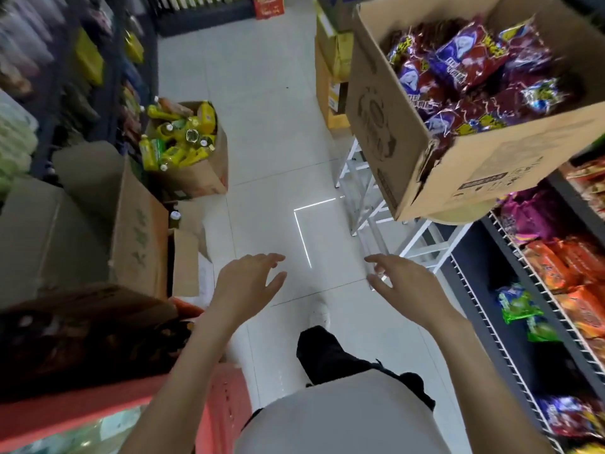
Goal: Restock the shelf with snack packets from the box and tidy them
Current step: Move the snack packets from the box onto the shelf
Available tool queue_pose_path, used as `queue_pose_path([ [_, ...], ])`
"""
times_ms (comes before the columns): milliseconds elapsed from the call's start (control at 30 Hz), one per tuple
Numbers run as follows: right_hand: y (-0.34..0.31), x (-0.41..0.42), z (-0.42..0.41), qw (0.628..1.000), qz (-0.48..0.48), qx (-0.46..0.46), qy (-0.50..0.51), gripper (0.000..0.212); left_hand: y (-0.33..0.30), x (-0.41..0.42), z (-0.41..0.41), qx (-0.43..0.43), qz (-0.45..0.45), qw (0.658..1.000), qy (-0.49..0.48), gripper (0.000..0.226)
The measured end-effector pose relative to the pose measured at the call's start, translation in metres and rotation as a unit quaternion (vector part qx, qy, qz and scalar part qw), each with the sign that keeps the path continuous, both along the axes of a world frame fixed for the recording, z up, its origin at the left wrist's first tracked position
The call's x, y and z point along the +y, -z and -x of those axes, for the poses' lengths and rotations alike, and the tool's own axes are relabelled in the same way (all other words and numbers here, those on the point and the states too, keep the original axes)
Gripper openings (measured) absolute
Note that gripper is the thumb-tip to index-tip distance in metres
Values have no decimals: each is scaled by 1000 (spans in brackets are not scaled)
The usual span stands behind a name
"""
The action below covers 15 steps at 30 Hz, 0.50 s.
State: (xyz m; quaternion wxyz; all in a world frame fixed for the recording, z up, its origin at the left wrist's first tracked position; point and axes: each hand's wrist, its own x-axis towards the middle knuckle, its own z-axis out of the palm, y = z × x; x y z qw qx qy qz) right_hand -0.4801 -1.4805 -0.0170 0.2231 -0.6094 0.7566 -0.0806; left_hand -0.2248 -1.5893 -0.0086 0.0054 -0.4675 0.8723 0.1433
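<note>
A cardboard box [386, 132] stands raised at the upper right, full of several red and purple snack packets [465, 60]. Below it on the right runs the shelf [510, 253] with a white wire front rail, holding orange packets [563, 260], purple packets [530, 214] and green packets [519, 304]. My left hand [245, 283] and my right hand [402, 280] hover over the aisle floor, below the box. Both have loosely spread fingers and hold nothing.
A white metal stand [370, 198] is under the box. An open box of yellow bottles [183, 139] sits on the floor at left, with more cartons [140, 231] and a red crate [226, 404] nearer me. The tiled aisle [271, 126] runs ahead between shelves.
</note>
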Motion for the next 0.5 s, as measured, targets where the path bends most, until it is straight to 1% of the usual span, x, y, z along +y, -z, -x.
queue_pose_path([
  [67,-3,-42,12,999,-37,16,-20,37,-3,-43,14,-52,-2,999,16,41],
  [133,-12,-81,24,999,-40,21,-17,37,-10,-86,29,-52,25,998,33,41],
  [200,-25,-119,36,1000,-13,20,-3,37,-19,-130,47,1,71,996,60,37],
  [300,-42,-170,51,999,32,19,28,35,-28,-194,77,72,146,980,115,28],
  [400,-56,-217,68,995,78,23,59,32,-38,-257,116,96,178,963,179,33],
  [500,-68,-259,90,985,138,36,100,28,-53,-316,164,140,203,934,259,34],
])
